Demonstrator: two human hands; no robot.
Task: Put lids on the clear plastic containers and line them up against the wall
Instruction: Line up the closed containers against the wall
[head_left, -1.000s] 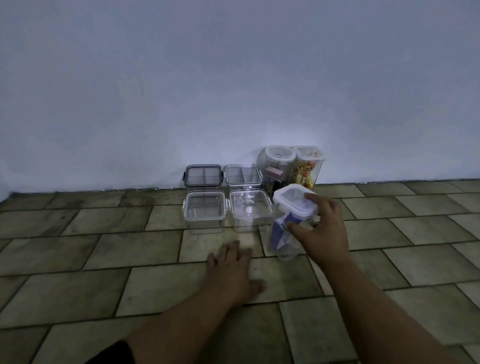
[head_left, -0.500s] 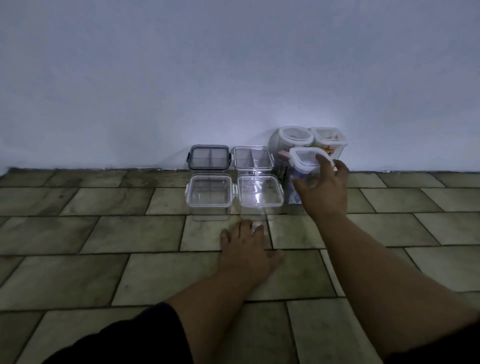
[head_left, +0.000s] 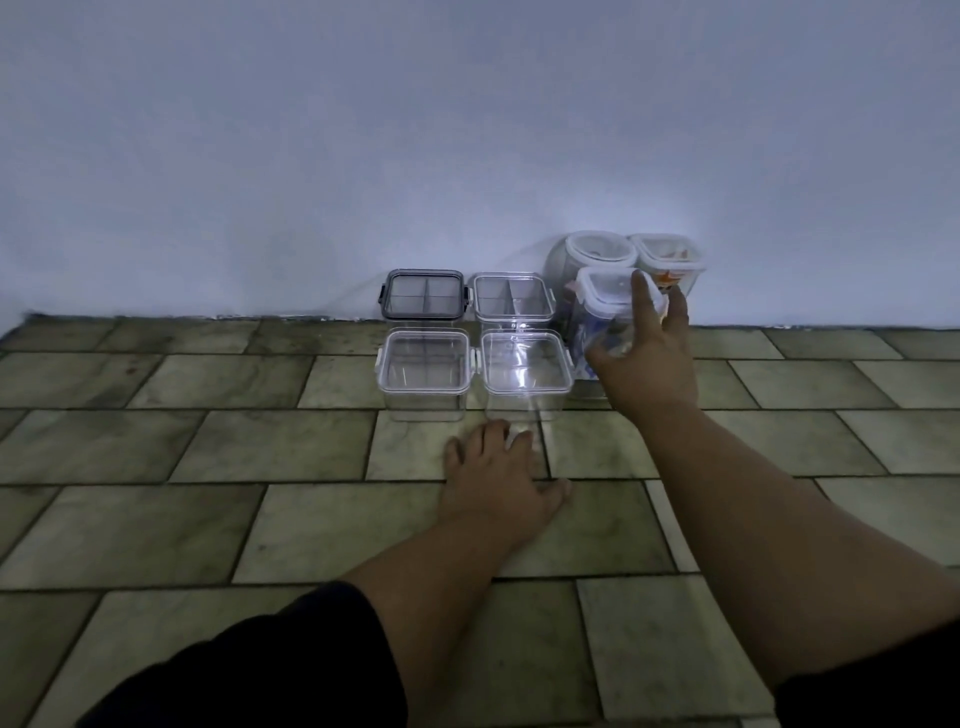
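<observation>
The right hand wraps around the tall clear plastic jar with a white-rimmed snap lid and a blue-and-white label, thumb on the near-left side and fingers reaching up past the lid's rim, so the grip is closed on the jar's body rather than its top, which likely keeps it steady while it is being set down. The jar stands on, or just above, the grey-green tiled floor; I cannot tell whether its base touches. It sits directly in front of two similar tall lidded jars that stand against the pale blue-white wall, forming a second row there. To its left, four square clear plastic boxes with clip lids stand in two rows, the back pair touching the wall; one has a dark grey lid frame. The left hand lies flat and spread on the floor, holding nothing, apparently propping the person's lean forward. All visible containers appear lidded, so the task seems near its end.
</observation>
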